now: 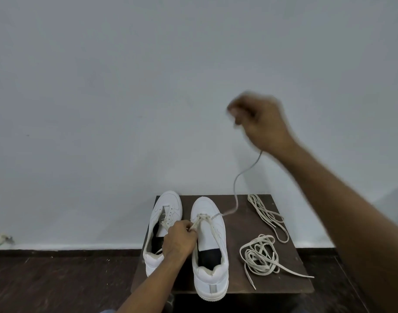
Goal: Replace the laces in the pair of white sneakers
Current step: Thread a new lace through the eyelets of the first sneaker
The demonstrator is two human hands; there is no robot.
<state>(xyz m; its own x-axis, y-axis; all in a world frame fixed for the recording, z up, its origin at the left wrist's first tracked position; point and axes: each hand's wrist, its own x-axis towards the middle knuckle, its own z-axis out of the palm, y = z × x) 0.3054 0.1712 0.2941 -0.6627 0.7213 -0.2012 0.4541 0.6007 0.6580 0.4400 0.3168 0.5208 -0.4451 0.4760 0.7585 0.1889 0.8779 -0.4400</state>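
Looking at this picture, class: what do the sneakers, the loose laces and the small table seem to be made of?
Sneakers: smooth white leather or synthetic, faint sheen. Loose laces: flat woven fabric, cream, limp coils. Table: dark brown wood or laminate, matte; grain unclear.

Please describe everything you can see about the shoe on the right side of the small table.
The right shoe is a white low sneaker, leather-like, with a dark insole and a grey heel tab. It stands upright on the brown table, toe toward the wall, heel slightly over the near edge. A cream lace is only threaded through its lowest eyelets. The left hand pinches one end beside the tongue; the blurred right hand pulls the other end up high.
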